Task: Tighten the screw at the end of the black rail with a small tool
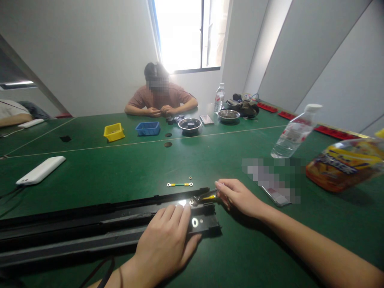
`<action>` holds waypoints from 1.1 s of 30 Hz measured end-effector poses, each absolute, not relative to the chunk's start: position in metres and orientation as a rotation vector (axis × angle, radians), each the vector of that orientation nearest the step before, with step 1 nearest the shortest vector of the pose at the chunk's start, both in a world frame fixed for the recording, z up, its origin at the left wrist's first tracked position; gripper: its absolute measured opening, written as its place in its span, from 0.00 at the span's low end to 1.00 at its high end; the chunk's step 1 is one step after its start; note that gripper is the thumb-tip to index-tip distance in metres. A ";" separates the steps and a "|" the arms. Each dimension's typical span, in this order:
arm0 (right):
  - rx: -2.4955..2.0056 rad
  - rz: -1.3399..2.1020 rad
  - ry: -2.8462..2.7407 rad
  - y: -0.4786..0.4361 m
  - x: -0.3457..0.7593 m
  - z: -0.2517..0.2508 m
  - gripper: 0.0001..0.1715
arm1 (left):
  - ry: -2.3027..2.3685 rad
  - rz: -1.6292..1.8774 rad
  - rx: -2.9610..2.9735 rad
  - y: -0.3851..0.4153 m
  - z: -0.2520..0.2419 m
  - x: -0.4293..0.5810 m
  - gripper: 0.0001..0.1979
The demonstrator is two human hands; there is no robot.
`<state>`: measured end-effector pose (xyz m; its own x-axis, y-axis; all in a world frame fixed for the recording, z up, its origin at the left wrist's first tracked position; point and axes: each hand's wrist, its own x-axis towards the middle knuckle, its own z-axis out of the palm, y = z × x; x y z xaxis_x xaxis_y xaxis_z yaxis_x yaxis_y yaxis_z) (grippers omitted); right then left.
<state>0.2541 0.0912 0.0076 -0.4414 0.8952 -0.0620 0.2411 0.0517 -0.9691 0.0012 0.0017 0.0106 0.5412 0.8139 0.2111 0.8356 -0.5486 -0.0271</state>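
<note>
A long black metal rail [90, 224] lies across the green table [210, 160] in front of me. My left hand [165, 244] rests flat on the rail's right end, fingers stretched out, pressing it down. My right hand [240, 197] pinches the handle of a small wrench [204, 197], whose head sits on the rail's right end. Just beyond the rail lies a short green wire with ring terminals [179, 184], and a tiny nut [190, 177] lies behind it.
A person sits across the table near a yellow bin [114, 132], a blue bin [147, 128] and two metal bowls [189, 125]. Water bottles [292, 134], a snack bag [345, 164], a phone [274, 196] and a white device [40, 170] lie around.
</note>
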 end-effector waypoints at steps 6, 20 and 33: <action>-1.224 1.437 -1.832 0.093 0.255 0.015 0.26 | -1.406 -0.261 -2.642 0.002 0.011 0.001 0.26; -1.309 1.800 -2.056 0.090 0.270 0.027 0.28 | -1.404 -0.285 -2.639 0.001 0.009 -0.001 0.26; -1.280 1.898 -1.997 0.093 0.273 0.029 0.26 | -1.412 -0.290 -2.639 0.002 0.009 -0.001 0.25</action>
